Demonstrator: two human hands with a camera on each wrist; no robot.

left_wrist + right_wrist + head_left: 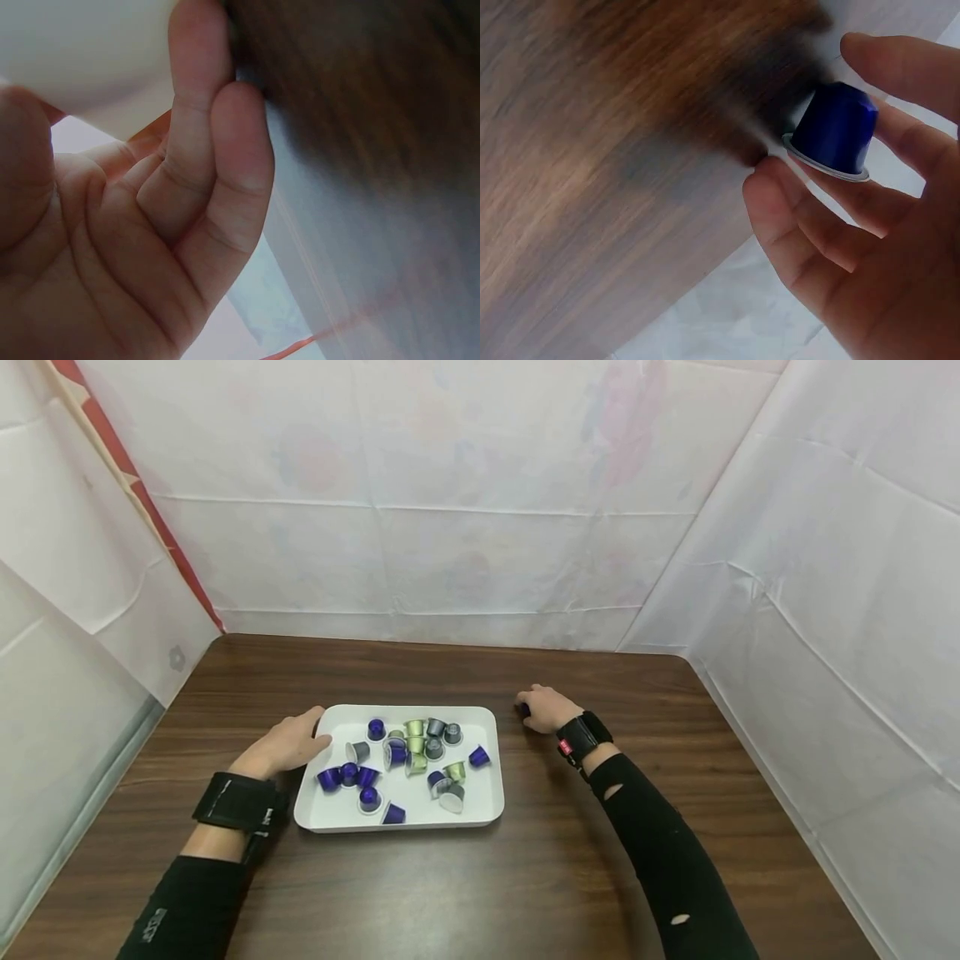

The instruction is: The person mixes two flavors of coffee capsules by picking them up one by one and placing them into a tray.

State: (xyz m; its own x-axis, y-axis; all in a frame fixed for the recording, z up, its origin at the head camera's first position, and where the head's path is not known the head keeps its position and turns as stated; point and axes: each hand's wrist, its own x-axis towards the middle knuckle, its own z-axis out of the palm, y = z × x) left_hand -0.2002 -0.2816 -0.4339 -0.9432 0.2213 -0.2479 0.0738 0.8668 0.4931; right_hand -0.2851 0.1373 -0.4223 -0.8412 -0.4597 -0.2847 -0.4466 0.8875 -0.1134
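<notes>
A white tray [318, 814] on the table holds several coffee capsules in purple-blue, green and grey, some upright, others on their sides. My left hand [283, 746] grips the tray's left rim; the left wrist view has the fingers [196, 56] bent against its side. To the tray's right, my right hand [550, 708] rests low over the table. A blue coffee capsule [834, 131] with a silver rim sits within the half-bent right fingers [769, 202]. The right thumb stands apart from the capsule. Whether the fingers behind touch it, I cannot tell.
The brown wooden table [450, 893] carries the tray. White sheeting [480, 560] closes off the back, with more sheeting along the left and right sides. A red and beige strip [150, 510] runs down the left corner.
</notes>
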